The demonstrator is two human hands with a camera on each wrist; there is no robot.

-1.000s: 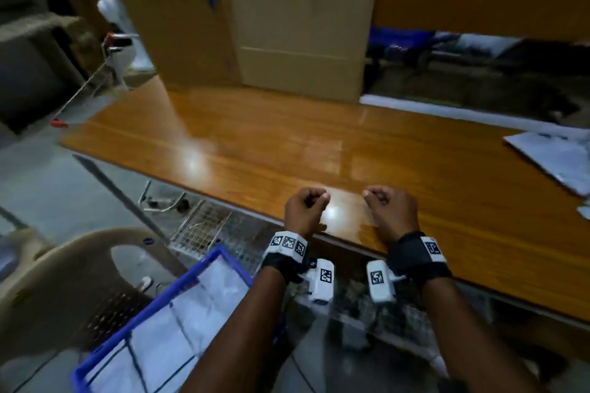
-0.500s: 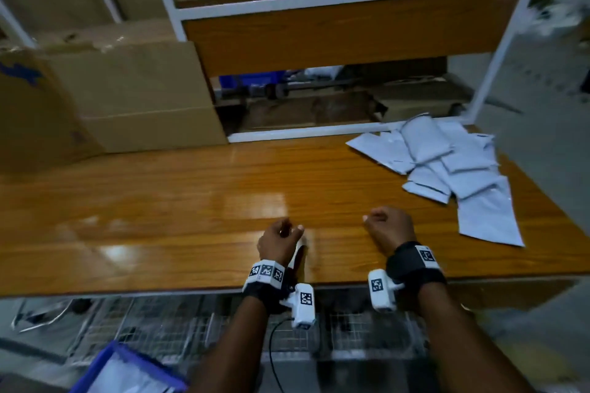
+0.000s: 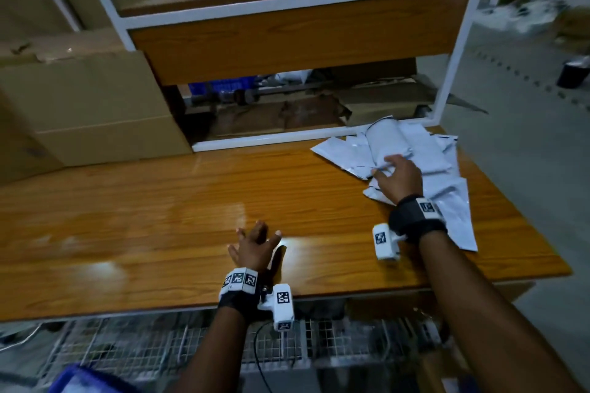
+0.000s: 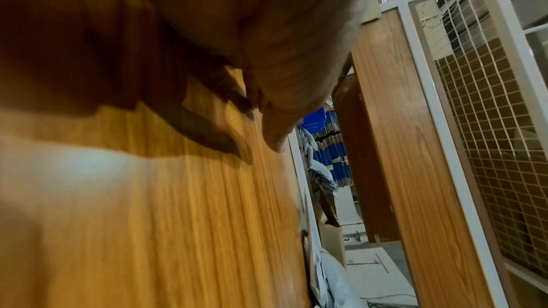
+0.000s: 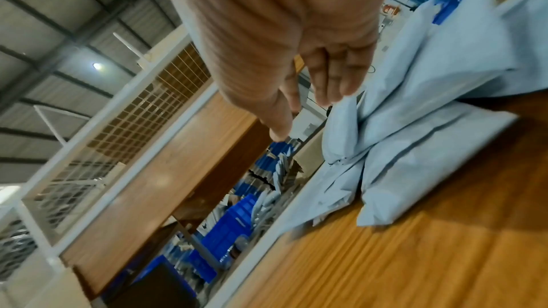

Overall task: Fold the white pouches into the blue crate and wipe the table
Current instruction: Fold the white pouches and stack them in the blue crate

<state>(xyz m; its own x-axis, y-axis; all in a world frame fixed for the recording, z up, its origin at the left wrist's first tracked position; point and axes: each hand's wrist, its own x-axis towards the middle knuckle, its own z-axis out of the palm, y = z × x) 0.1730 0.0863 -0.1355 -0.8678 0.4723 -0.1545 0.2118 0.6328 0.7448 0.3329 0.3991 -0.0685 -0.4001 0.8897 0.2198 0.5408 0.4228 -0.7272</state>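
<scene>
A loose pile of white pouches (image 3: 424, 150) lies at the far right of the wooden table (image 3: 159, 217). My right hand (image 3: 392, 172) reaches over the pile's near left part, its straight fingers touching a pouch. In the right wrist view the fingertips (image 5: 326, 97) meet the edge of a raised pouch (image 5: 430, 125) without curling round it. My left hand (image 3: 255, 239) rests near the table's front edge with its fingers spread and holds nothing; the left wrist view shows the hand (image 4: 275, 114) just above the wood. A corner of the blue crate (image 3: 73, 380) shows at the bottom left, below the table.
A large cardboard box (image 3: 89, 105) stands at the back left of the table. A white-framed shelf with a wood panel (image 3: 287, 32) rises behind the table. A wire mesh rack (image 3: 159, 344) sits under the front edge. The pouch pile lies close to the table's right edge.
Both hands were fists at the front edge. The right hand has reached forward and right onto the pouch pile with fingers straightened. The left hand has spread its fingers. The head view swung right.
</scene>
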